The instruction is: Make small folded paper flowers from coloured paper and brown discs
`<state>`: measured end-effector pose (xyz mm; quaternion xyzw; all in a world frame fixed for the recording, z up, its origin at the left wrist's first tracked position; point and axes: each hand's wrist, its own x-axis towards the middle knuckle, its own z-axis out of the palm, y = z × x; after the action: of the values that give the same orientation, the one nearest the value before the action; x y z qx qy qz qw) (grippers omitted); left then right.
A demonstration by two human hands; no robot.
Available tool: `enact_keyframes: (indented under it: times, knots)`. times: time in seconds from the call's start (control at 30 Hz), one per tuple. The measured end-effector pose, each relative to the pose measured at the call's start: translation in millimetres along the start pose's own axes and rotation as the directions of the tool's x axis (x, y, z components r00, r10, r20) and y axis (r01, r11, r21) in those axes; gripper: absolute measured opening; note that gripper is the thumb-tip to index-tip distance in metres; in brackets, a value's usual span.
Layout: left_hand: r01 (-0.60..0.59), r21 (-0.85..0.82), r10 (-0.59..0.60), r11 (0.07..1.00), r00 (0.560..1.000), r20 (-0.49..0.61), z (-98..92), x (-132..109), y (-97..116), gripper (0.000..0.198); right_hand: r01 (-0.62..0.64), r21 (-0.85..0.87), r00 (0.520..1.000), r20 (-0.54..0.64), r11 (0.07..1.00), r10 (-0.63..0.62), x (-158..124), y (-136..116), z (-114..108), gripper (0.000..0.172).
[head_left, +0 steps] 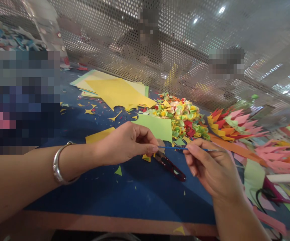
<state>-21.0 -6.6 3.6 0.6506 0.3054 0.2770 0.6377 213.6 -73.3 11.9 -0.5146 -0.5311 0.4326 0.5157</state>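
A thin blue stick [173, 147] stretches level between my two hands, above the table. My left hand [132, 142], with a silver bangle at the wrist, pinches around its left end between thumb and fingers; whether a scrap of paper is in that pinch too, I cannot tell. Thumb and forefinger of my right hand [207, 164] close on the stick farther right, and its pale end shows past them. Below the stick, a pair of dark red thread snips [172, 169] lies on the blue table [124, 197]. Behind my left hand is a light green paper sheet [157, 125].
Yellow sheets [119, 90] lie stacked at the back, beside a heap of small colourful folded papers [185, 115]. Spiky folded-paper pieces [235, 125] stand at right, near a black cord [259, 197]. Paper scraps [119, 170] dot the table. A perforated metal screen [104, 43] rises behind.
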Motion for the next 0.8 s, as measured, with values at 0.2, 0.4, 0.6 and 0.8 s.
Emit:
enact_keyframes:
  times: [0.2, 0.4, 0.6, 0.8]
  knots:
    - [0.102, -0.150, -0.097, 0.983, 0.994, 0.041, 0.1, -2.1, 3.3, 0.013, 0.012, -0.029, 1.000, 0.024, 0.999, -0.011, -0.8, -2.1, -0.4, 0.022]
    - [0.194, -0.271, -0.157, 0.943, 0.976, 0.152, -4.1, -2.1, 7.3, 0.024, 0.024, -0.018, 0.999, 0.032, 1.000, -0.023, -1.1, -1.6, -3.8, 0.022]
    - [0.214, -0.232, -0.173, 0.949, 0.967, 0.185, -4.3, -3.9, 5.7, 0.019, 0.061, -0.043, 0.996, 0.071, 0.997, -0.058, -3.7, 0.1, -5.5, 0.017]
    - [0.197, -0.232, -0.151, 0.953, 0.968, 0.199, -2.8, -3.4, 5.7, 0.011, 0.096, -0.066, 0.992, 0.085, 0.993, -0.090, -4.6, -0.2, -6.4, 0.016]
